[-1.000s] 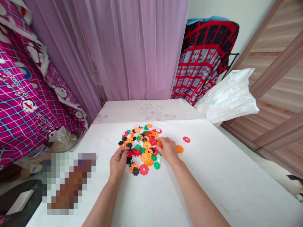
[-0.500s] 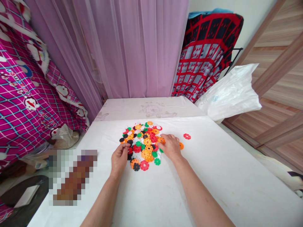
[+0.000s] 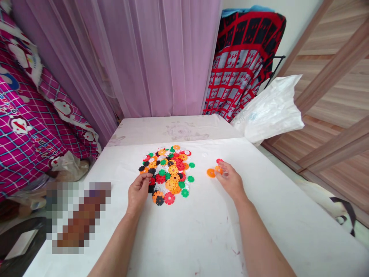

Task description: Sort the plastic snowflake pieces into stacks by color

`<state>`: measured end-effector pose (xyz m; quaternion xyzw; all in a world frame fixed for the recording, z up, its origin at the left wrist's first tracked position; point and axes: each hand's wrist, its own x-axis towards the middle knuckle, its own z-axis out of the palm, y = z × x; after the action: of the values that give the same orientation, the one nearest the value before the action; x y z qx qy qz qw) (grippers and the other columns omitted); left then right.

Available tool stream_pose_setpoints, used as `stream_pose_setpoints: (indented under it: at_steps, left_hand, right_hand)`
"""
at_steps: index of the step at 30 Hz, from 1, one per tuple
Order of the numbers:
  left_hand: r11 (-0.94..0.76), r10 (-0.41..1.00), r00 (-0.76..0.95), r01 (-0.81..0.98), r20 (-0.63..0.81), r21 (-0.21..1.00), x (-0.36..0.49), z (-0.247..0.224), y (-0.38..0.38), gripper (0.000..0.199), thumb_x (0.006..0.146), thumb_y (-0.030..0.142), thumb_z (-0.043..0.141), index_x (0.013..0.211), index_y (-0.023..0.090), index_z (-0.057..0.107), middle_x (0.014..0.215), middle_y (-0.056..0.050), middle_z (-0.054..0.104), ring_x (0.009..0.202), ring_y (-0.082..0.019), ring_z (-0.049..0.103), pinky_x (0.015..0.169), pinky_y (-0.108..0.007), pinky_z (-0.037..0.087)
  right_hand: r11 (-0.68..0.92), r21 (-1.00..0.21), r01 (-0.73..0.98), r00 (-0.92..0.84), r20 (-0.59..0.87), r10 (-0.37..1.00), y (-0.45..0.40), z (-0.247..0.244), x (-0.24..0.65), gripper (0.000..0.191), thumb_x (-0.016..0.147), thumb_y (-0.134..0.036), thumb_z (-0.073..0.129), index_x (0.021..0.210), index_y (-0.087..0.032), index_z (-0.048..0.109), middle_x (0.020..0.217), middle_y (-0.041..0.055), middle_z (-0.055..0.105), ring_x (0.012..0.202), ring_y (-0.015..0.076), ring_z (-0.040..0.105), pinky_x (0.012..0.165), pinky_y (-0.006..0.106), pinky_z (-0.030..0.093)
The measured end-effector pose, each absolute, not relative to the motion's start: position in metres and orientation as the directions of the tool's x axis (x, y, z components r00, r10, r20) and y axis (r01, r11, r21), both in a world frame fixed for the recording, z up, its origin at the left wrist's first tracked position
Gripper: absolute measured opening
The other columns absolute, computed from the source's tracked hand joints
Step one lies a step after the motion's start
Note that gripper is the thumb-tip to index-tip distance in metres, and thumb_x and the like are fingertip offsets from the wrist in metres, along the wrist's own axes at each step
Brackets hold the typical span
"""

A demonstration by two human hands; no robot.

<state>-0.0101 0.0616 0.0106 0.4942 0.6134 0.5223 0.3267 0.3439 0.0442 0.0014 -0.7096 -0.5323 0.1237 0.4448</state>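
A pile of notched plastic discs (image 3: 173, 169), in orange, red, black, green and white, is spread over the white tabletop cloth. At its near left edge is my left hand (image 3: 138, 192), thumb and fingertips pinched together beside red and black discs. Whatever lies in that pinch is hidden. To the right of the pile, my right hand (image 3: 231, 181) holds an orange flower-shaped disc (image 3: 218, 169) between thumb and fingers, low over the cloth. Just left of its fingertips lies another orange disc (image 3: 211, 173). A red disc (image 3: 219, 161) sits just beyond them, partly covered.
A white plastic bag (image 3: 268, 111) stands at the table's far right edge. Purple curtains (image 3: 167, 57) hang behind the table. A blurred-out patch (image 3: 82, 215) covers something on the left side. Wooden doors (image 3: 331, 107) are at the right.
My right hand has moved right, from the pile's right edge to the separate discs, carrying an orange disc. My left hand stays at the pile. The view has shifted slightly.
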Motion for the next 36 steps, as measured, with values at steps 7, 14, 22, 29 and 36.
stream_pose_setpoints:
  at_steps: [7, 14, 22, 29, 36]
  left_hand:
    - [-0.031, 0.950, -0.290, 0.270, 0.112, 0.962, -0.011, 0.011, 0.061, 0.030, 0.073, 0.044, 0.058, 0.087, 0.020, 0.069, 0.083, -0.004, 0.072, 0.075, -0.017, 0.064, 0.071, -0.029, 0.050]
    - [-0.044, 0.948, -0.294, 0.257, 0.121, 0.965, -0.009, 0.012, 0.060, 0.030, 0.073, 0.044, 0.057, 0.086, 0.020, 0.070, 0.082, -0.004, 0.072, 0.075, -0.017, 0.065, 0.071, -0.029, 0.050]
    - [-0.052, 0.950, -0.287, 0.236, 0.121, 0.970, -0.008, 0.012, 0.060, 0.030, 0.074, 0.044, 0.056, 0.086, 0.020, 0.069, 0.080, -0.004, 0.071, 0.076, -0.017, 0.065, 0.072, -0.029, 0.050]
    - [-0.053, 0.951, -0.286, 0.231, 0.120, 0.971, -0.007, 0.015, 0.060, 0.030, 0.072, 0.046, 0.057, 0.084, 0.020, 0.068, 0.082, -0.004, 0.072, 0.077, -0.017, 0.064, 0.074, -0.030, 0.050]
    - [-0.058, 0.950, -0.284, 0.238, 0.126, 0.970, -0.007, 0.015, 0.060, 0.030, 0.072, 0.046, 0.057, 0.083, 0.021, 0.068, 0.083, -0.004, 0.072, 0.078, -0.018, 0.065, 0.075, -0.030, 0.050]
  right_hand:
    - [-0.005, -0.626, 0.780, 0.293, 0.358, 0.887, 0.049, 0.000, 0.331, 0.044, 0.074, -0.036, 0.055, 0.114, -0.021, 0.060, 0.110, 0.0078, 0.067, 0.099, 0.0222, 0.061, 0.088, 0.039, 0.049]
    - [-0.041, -0.542, 0.840, 0.250, 0.318, 0.915, 0.050, 0.003, 0.324, 0.043, 0.075, -0.034, 0.055, 0.116, -0.021, 0.061, 0.106, 0.0069, 0.067, 0.100, 0.0229, 0.060, 0.091, 0.039, 0.047]
    - [-0.043, -0.485, 0.873, 0.229, 0.331, 0.915, 0.052, -0.001, 0.327, 0.042, 0.075, -0.033, 0.056, 0.115, -0.022, 0.063, 0.107, 0.0063, 0.067, 0.099, 0.0228, 0.060, 0.090, 0.037, 0.047]
    - [-0.031, -0.441, 0.897, 0.207, 0.357, 0.911, 0.051, -0.002, 0.324, 0.040, 0.076, -0.030, 0.056, 0.115, -0.022, 0.064, 0.112, 0.0071, 0.066, 0.101, 0.0241, 0.059, 0.090, 0.038, 0.047]
    - [0.021, -0.394, 0.919, 0.165, 0.431, 0.887, 0.048, 0.004, 0.321, 0.036, 0.079, -0.030, 0.056, 0.112, -0.023, 0.067, 0.114, 0.0071, 0.064, 0.104, 0.0246, 0.056, 0.090, 0.038, 0.045]
